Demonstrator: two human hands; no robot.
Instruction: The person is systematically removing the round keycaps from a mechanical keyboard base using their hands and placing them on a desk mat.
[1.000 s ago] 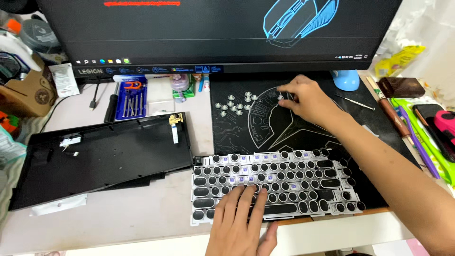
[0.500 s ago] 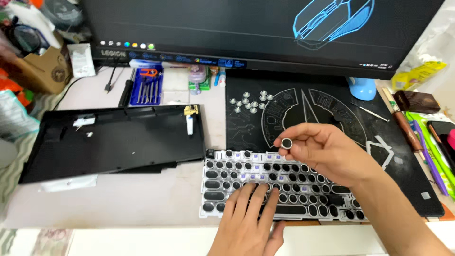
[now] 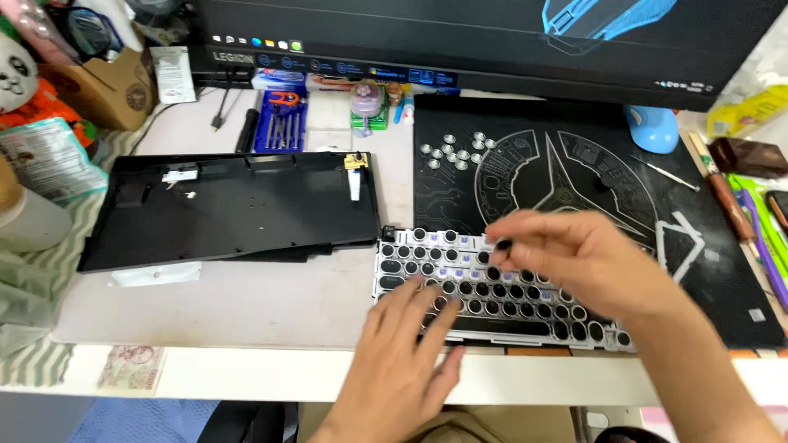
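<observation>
Now right hand pinches keycap

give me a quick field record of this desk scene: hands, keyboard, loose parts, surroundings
left hand: left hand rests flat, fingers spread, on the lower left of the keyboard
right hand: right hand, blurred, pinches a round black keycap above the keyboard's upper rows
keyboard: keyboard plate with round black keycaps, some switches bare
loose parts: silver round keycaps clustered on the black desk mat
left of keyboard: empty black keyboard case
behind: monitor, blue screwdriver set
</observation>
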